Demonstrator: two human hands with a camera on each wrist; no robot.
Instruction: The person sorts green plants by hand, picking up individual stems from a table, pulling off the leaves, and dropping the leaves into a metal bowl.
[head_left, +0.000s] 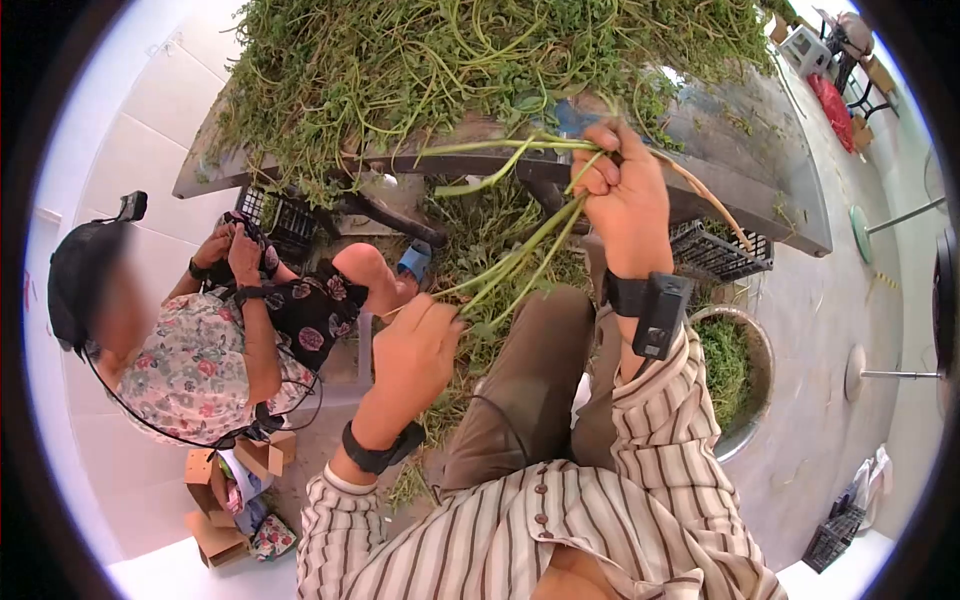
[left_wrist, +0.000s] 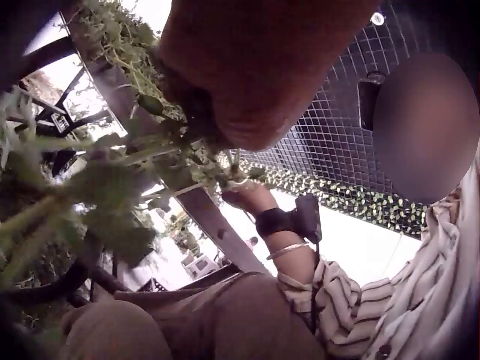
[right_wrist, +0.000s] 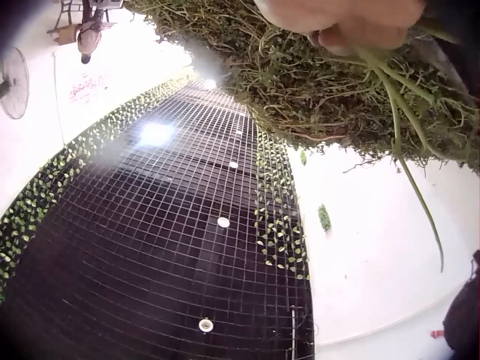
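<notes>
A few long green plant stems (head_left: 525, 252) stretch between both hands over the lap. My left hand (head_left: 415, 350) grips their lower left end with curled fingers; leaves there are partly hidden by the hand. At the table's front edge, my right hand (head_left: 630, 205) pinches the upper end between thumb and fingers. Cut stem pieces (head_left: 490, 148) stick out leftward from the right hand, and a brownish stalk (head_left: 705, 192) slants down to its right. In the right wrist view, stems (right_wrist: 397, 112) fan out below the fingers. Blurred leaves (left_wrist: 97, 195) fill the left wrist view's near side.
A big heap of leafy stems (head_left: 450, 80) covers much of the dark table (head_left: 790, 150). Black crates (head_left: 735, 250) stand beneath it. A round tub (head_left: 765, 385) of greens is at right. Another person (head_left: 190, 370) sits at left near cardboard boxes (head_left: 215, 535). Greens litter the floor.
</notes>
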